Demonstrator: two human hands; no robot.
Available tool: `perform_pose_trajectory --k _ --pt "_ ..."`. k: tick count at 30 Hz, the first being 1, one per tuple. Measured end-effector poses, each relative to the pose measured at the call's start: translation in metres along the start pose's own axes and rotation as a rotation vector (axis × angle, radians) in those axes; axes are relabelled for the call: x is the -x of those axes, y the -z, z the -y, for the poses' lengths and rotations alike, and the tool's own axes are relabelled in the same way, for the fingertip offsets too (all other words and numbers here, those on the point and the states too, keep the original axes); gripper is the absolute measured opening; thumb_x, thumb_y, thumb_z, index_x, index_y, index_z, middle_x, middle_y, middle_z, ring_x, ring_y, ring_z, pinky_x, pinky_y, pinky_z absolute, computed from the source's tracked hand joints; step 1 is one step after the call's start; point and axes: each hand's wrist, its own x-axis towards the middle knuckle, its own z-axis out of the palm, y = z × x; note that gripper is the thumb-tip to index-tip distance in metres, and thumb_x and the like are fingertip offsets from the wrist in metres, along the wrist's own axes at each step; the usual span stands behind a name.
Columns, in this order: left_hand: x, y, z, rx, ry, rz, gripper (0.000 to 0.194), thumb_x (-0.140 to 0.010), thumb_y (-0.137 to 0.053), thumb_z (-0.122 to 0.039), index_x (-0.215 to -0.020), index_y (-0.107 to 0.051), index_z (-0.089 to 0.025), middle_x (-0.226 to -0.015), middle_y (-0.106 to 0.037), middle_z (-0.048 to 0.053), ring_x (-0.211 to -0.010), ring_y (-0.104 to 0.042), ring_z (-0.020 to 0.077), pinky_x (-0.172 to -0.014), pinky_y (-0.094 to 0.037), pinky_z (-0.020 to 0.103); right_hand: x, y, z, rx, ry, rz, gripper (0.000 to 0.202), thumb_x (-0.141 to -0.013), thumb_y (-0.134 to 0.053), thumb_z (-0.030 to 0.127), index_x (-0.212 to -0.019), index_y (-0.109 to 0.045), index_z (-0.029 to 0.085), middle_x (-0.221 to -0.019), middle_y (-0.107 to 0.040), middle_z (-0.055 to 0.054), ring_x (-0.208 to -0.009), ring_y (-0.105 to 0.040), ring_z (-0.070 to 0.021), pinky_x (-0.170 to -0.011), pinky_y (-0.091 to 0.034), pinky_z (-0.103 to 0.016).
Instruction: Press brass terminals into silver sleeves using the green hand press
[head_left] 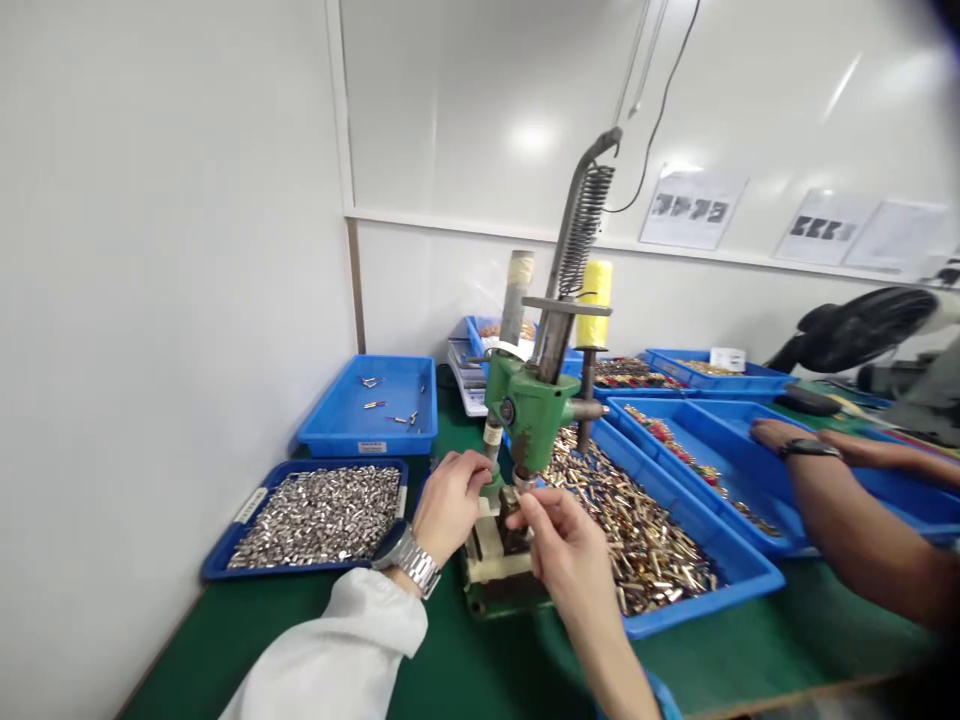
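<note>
Standing over the green hand press (534,410), the person has both hands at its base; the left hand (450,503) curls against the press's left side, the right hand (559,540) pinches something small under the ram, perhaps a metal piece; trays of silver parts (319,515) and brass parts (645,540) flank it.

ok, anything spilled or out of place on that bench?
Nothing stands out. Parts sit inside their blue trays: silver ones left of the green press, brass ones right. Both hands are at the press base. No spill shows on the green mat.
</note>
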Motion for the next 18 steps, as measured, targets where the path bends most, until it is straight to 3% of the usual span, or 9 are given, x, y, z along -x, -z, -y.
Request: perform_pose_trajectory --k 3,5,8,10,14,18 --pt "-0.001 -0.001 -0.005 0.204 0.075 0.021 0.013 -0.09 -0.055 -0.027 -0.089 -0.068 -0.024 -0.088 -0.069 0.002 -0.087 -0.063 0.0179 -0.084 -0.045 0.03 -0.002 -0.009 -0.003 0.149 0.059 -0.142 0.038 -0.09 -0.054 0.058 -0.089 -0.063 0.022 -0.07 -0.068 -0.003 -0.059 -0.058 -0.0172 -0.054 -0.044 -0.028" --pt "0.0 -0.005 -0.011 0.46 0.184 0.053 0.014 -0.086 -0.061 -0.033 -0.087 -0.068 -0.021 -0.087 -0.07 0.002 -0.085 -0.062 0.0172 -0.081 -0.046 0.029 0.0 -0.008 -0.005 0.23 0.077 -0.184 0.036 -0.091 -0.053 0.057 -0.092 -0.064 0.022 -0.068 -0.067 -0.002 -0.057 -0.057 -0.0161 -0.054 -0.043 -0.027" --pt "0.003 -0.015 -0.02 0.875 0.371 0.129 0.025 -0.077 -0.072 -0.039 -0.083 -0.067 -0.016 -0.083 -0.068 0.004 -0.077 -0.061 0.0153 -0.072 -0.046 0.027 0.0 -0.006 -0.006 0.147 0.002 -0.126 0.042 -0.089 -0.054 0.062 -0.097 -0.063 0.022 -0.062 -0.065 -0.001 -0.043 -0.048 -0.0125 -0.042 -0.036 -0.024" --pt "0.005 -0.02 -0.026 1.038 0.455 0.177 0.029 -0.072 -0.077 -0.04 -0.082 -0.066 -0.015 -0.077 -0.066 0.003 -0.063 -0.058 0.0125 -0.06 -0.044 0.025 -0.001 -0.005 -0.006 0.031 -0.064 -0.06 0.047 -0.086 -0.055 0.066 -0.099 -0.062 0.021 -0.059 -0.063 0.0 -0.036 -0.043 -0.0107 -0.035 -0.031 -0.022" --pt "0.008 -0.021 -0.03 1.176 0.512 0.268 0.031 -0.07 -0.078 -0.04 -0.081 -0.065 -0.015 -0.066 -0.061 0.0 -0.043 -0.046 0.0084 -0.045 -0.035 0.025 -0.002 -0.006 -0.007 -0.017 -0.077 -0.04 0.049 -0.085 -0.057 0.067 -0.102 -0.06 0.022 -0.059 -0.064 0.0 -0.034 -0.046 -0.0114 -0.033 -0.034 -0.022" --pt "0.009 -0.018 -0.028 1.146 0.486 0.238 0.03 -0.07 -0.081 -0.038 -0.082 -0.07 -0.014 -0.079 -0.068 0.004 -0.066 -0.06 0.0126 -0.062 -0.046 0.024 0.006 -0.004 -0.017 0.239 0.087 -0.055 0.043 -0.093 -0.047 0.058 -0.112 -0.064 0.023 -0.063 -0.067 -0.003 -0.042 -0.056 -0.0174 -0.042 -0.044 -0.028"
